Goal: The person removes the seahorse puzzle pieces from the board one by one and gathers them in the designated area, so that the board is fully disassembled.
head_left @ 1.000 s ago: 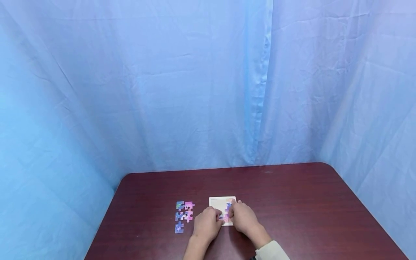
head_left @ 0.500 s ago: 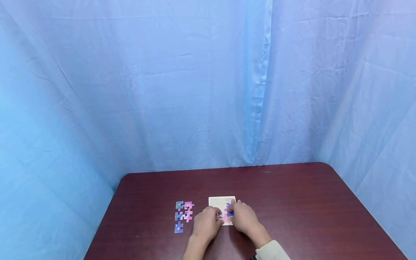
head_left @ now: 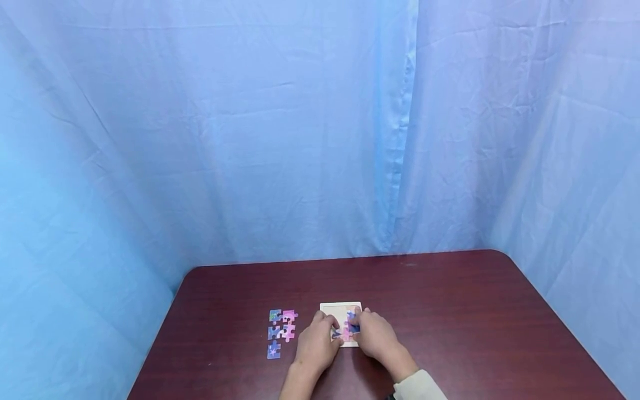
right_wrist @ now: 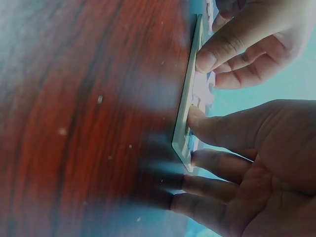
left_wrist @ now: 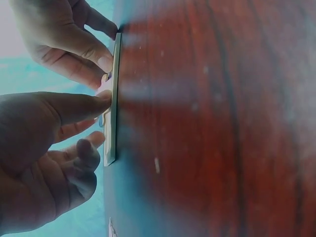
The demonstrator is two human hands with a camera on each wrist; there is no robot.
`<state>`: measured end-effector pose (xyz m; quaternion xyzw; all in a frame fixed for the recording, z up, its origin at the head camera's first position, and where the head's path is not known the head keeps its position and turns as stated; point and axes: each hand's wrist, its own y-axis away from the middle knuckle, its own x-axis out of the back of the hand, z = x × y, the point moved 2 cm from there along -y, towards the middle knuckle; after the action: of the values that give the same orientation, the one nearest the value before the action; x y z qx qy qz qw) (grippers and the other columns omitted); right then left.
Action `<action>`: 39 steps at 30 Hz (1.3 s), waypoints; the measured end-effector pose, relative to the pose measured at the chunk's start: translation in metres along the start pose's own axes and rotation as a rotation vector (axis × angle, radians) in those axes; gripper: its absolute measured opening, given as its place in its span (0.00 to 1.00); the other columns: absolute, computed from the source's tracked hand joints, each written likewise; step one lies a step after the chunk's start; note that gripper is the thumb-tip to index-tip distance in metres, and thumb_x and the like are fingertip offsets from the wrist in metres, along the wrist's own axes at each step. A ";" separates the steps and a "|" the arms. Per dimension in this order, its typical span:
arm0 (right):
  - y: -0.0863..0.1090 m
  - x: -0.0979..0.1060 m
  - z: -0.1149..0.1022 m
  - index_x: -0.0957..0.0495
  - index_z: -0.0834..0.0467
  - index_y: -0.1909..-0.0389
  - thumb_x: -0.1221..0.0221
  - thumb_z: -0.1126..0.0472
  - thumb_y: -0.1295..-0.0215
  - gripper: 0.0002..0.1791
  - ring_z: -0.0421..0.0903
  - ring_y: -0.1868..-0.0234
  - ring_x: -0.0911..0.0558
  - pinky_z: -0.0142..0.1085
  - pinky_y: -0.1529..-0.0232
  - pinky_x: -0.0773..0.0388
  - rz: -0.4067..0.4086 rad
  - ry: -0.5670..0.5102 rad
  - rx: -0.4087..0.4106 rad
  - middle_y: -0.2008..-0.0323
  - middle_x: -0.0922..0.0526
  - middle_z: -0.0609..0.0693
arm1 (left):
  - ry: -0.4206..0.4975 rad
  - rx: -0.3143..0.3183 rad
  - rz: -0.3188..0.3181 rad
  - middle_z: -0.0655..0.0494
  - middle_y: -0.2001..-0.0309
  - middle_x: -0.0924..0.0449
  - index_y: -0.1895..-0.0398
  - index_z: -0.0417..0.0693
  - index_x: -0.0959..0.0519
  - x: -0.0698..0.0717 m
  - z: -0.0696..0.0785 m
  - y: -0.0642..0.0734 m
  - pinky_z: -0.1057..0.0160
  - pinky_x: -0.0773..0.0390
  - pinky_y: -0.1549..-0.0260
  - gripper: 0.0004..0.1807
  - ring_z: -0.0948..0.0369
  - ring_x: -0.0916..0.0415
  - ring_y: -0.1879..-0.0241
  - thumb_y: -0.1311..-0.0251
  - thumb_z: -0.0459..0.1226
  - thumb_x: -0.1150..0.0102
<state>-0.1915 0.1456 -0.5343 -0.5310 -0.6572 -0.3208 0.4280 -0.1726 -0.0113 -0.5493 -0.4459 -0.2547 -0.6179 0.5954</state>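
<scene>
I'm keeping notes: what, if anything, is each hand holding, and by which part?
The left hand seems to pinch a jigsaw piece by opposite edges. The right hand touches the puzzle tray; whether it grips anything cannot be told.

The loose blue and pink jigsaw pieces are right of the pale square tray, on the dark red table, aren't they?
Not quite: in the head view, the loose blue and pink jigsaw pieces lie left of the pale square tray, on the dark red table.
</scene>
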 end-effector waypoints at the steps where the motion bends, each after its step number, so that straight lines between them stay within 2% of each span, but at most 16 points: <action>1: 0.000 0.000 0.000 0.09 0.57 0.50 0.26 0.67 0.46 0.19 0.66 0.38 0.15 0.58 0.43 0.17 0.003 0.000 0.004 0.38 0.15 0.64 | 0.006 -0.001 -0.006 0.58 0.63 0.22 0.63 0.51 0.17 0.001 0.000 0.000 0.58 0.22 0.73 0.16 0.60 0.21 0.74 0.51 0.40 0.19; 5: -0.001 0.000 0.000 0.09 0.57 0.51 0.25 0.66 0.47 0.19 0.66 0.42 0.13 0.58 0.46 0.16 0.019 0.008 0.018 0.42 0.13 0.64 | 0.054 -0.002 -0.031 0.62 0.70 0.21 0.67 0.54 0.21 0.003 -0.001 -0.002 0.62 0.27 0.75 0.13 0.66 0.26 0.75 0.47 0.39 0.22; 10: -0.001 -0.001 0.001 0.09 0.57 0.51 0.23 0.65 0.47 0.19 0.65 0.44 0.12 0.57 0.49 0.15 0.025 0.014 0.020 0.44 0.12 0.65 | 0.125 -0.030 -0.067 0.68 0.77 0.25 0.73 0.56 0.23 0.005 -0.003 -0.003 0.67 0.32 0.76 0.12 0.72 0.33 0.78 0.43 0.35 0.27; 14: -0.001 -0.001 0.001 0.09 0.56 0.50 0.24 0.64 0.46 0.20 0.65 0.44 0.12 0.57 0.48 0.16 0.018 0.019 0.010 0.45 0.12 0.65 | 0.151 -0.045 -0.088 0.68 0.75 0.23 0.73 0.57 0.23 0.009 -0.005 -0.002 0.67 0.31 0.74 0.13 0.72 0.31 0.75 0.42 0.35 0.26; 18: 0.000 0.000 0.001 0.10 0.57 0.49 0.23 0.63 0.47 0.22 0.65 0.47 0.11 0.57 0.50 0.16 0.026 0.028 0.004 0.47 0.11 0.66 | 0.165 -0.050 -0.082 0.65 0.72 0.20 0.73 0.58 0.23 0.016 -0.006 0.000 0.66 0.29 0.72 0.12 0.70 0.30 0.73 0.41 0.36 0.26; 26: 0.002 0.000 -0.001 0.10 0.57 0.48 0.24 0.63 0.46 0.21 0.66 0.42 0.13 0.58 0.44 0.17 0.014 0.023 0.003 0.42 0.14 0.66 | 0.203 -0.029 -0.097 0.69 0.72 0.22 0.72 0.58 0.22 0.031 -0.011 0.007 0.67 0.29 0.70 0.11 0.68 0.26 0.70 0.39 0.36 0.27; 33: 0.000 0.000 0.001 0.10 0.57 0.47 0.25 0.63 0.44 0.21 0.66 0.42 0.13 0.58 0.45 0.17 0.008 0.017 -0.014 0.41 0.14 0.65 | 0.222 -0.006 -0.090 0.68 0.75 0.25 0.72 0.56 0.21 0.036 -0.019 0.013 0.69 0.31 0.71 0.11 0.74 0.32 0.73 0.39 0.36 0.26; 39: 0.001 -0.001 0.001 0.10 0.57 0.48 0.24 0.63 0.45 0.20 0.65 0.46 0.11 0.57 0.47 0.16 0.013 0.013 -0.022 0.47 0.11 0.67 | 0.210 0.014 -0.081 0.68 0.76 0.26 0.73 0.55 0.22 0.040 -0.027 0.020 0.69 0.32 0.73 0.11 0.75 0.34 0.76 0.39 0.36 0.27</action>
<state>-0.1912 0.1462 -0.5361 -0.5379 -0.6473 -0.3286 0.4286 -0.1559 -0.0572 -0.5320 -0.3639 -0.2129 -0.6830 0.5965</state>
